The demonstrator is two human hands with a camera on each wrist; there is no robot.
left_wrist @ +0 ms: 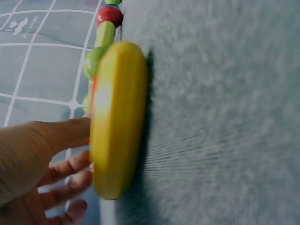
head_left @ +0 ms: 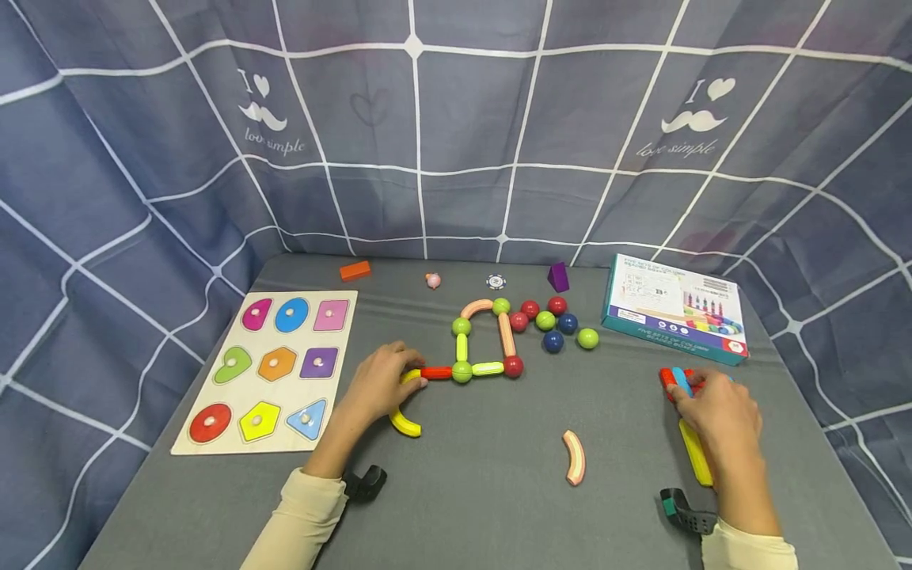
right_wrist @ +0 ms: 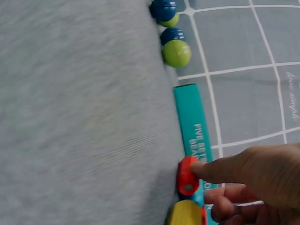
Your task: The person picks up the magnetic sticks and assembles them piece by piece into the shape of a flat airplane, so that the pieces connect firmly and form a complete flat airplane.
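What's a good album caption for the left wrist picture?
Left hand touching a yellow piece, a green ball and red ball beyond.

We see a grey tablecloth, matt and a little rough. The yellow curved stick looks smooth and glossy, and the balls shine also. To us, the puzzle board seems wood, the box printed card, the curtain smooth cloth.

Behind the grey surface there hangs a blue-grey curtain with white grid lines; it continues also along the left and right sides of the surface. White moustache prints are above the surface's far edge.
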